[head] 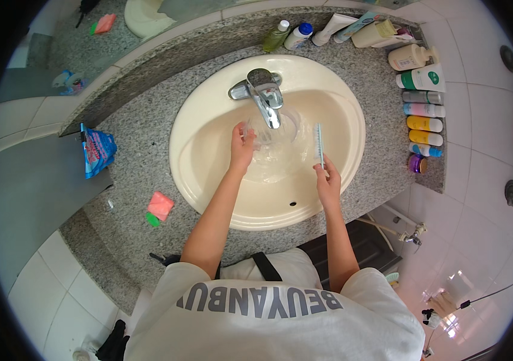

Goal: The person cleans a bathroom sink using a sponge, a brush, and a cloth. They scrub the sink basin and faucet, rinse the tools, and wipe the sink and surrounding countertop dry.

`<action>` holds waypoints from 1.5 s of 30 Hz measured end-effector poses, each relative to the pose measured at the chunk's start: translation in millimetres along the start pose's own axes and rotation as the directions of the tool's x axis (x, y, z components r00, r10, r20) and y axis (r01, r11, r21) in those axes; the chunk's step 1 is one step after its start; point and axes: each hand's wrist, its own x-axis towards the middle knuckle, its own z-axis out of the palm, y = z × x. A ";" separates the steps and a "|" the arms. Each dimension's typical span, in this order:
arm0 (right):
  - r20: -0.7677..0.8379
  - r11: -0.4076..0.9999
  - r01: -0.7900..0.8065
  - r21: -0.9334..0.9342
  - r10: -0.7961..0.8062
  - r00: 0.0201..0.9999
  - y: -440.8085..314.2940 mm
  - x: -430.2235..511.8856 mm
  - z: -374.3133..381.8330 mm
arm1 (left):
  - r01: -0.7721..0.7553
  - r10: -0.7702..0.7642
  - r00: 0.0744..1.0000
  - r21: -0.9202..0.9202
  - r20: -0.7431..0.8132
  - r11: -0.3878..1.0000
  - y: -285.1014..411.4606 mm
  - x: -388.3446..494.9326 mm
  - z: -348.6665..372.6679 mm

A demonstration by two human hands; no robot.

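My left hand [242, 145] grips a clear plastic item [256, 135] by its left edge, below the chrome faucet [266, 97]. Its exact shape is hard to make out against the water. In my right hand [327, 178] is a light-blue brush [319, 143], held upright by its lower end with the white bristles towards the left. Both hands are over the cream oval sink [189, 189], where rippling water [274, 164] shows in the basin. A round clear rim appears just right of the spout.
Bottles and tubes line the counter's back and right edges, among them a green bottle [277, 37] and a yellow bottle [424, 123]. On the granite counter [134, 135] at left are a blue pouch [97, 151] and a pink-and-green item [160, 206]. A mirror borders the back left.
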 end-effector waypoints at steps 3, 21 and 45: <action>0.057 0.996 -0.082 0.022 0.081 0.995 1.6 0.9 11.5 | 0.011 -0.011 0.999 -0.002 -0.033 1.000 6.1 -3.2 -11.2; 0.498 0.623 -0.652 0.432 0.439 0.748 -32.0 45.6 80.3 | -0.799 0.610 0.600 0.421 0.517 0.429 52.6 -64.6 -45.5; -0.306 0.862 0.319 -0.393 -0.450 0.839 -2.1 36.6 92.0 | 0.186 -0.157 0.980 -0.288 0.121 0.939 26.4 -28.3 6.3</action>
